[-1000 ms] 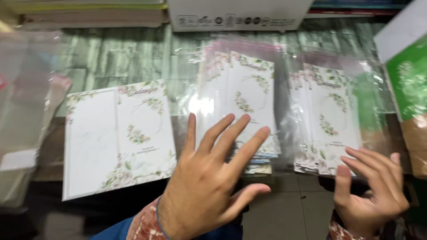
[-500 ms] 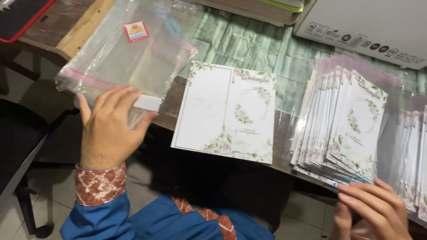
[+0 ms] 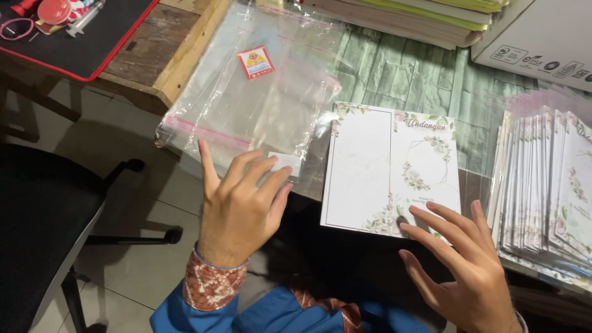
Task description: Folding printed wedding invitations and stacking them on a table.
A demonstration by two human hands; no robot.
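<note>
My left hand (image 3: 237, 209) lies flat, fingers spread, with its fingertips on the near edge of a stack of clear plastic sleeves (image 3: 253, 105) that hangs over the table edge. A small red label sits on top of that stack. My right hand (image 3: 462, 265) is open, its fingertips touching the lower right corner of a white floral card (image 3: 391, 166) lying flat on the table. Neither hand grips anything.
A fanned stack of floral cards in clear sleeves (image 3: 549, 191) stands at the right. A white cardboard box (image 3: 542, 31) and piled papers (image 3: 407, 15) line the back. A red-edged black mat (image 3: 86, 37) lies far left, a black chair (image 3: 43, 228) below it.
The view has swung left from the card stacks to the plastic sleeves. My left hand moved from the cards to the sleeve stack's near edge. My right hand came onto the single card's corner.
</note>
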